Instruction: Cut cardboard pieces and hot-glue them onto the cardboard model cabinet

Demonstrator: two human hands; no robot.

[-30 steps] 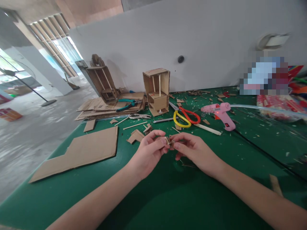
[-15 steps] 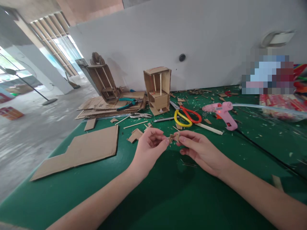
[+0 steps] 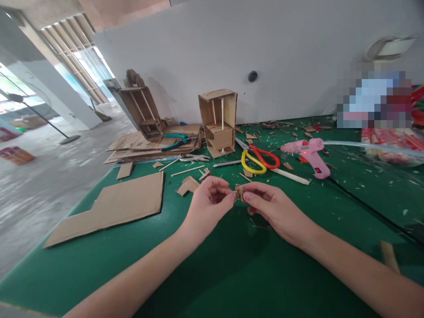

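Between both hands, above the green table (image 3: 198, 274), is a small folded piece of cardboard (image 3: 239, 192). My left hand (image 3: 212, 201) pinches its left side between thumb and fingers. The thumb and forefinger of my right hand (image 3: 268, 201) grip its right side. Fingertips hide part of the piece, so its full shape does not show. Just past my left hand lie a cardboard offcut (image 3: 188, 186) and thin sticks (image 3: 188, 171). Scissors with one yellow and one red handle (image 3: 254, 162) lie beyond my hands.
An open cardboard box with sticks inside (image 3: 218, 121) stands at the back. Left of it, pliers (image 3: 175, 140) rest on stacked cardboard (image 3: 132, 148). A pink glue gun (image 3: 311, 154) with a black cord stands right. A large cut cardboard sheet (image 3: 119, 205) lies left.
My right hand has moved slightly left, closer to my left hand. The gap between the cardboard parts has closed, and they now look like one compact piece.
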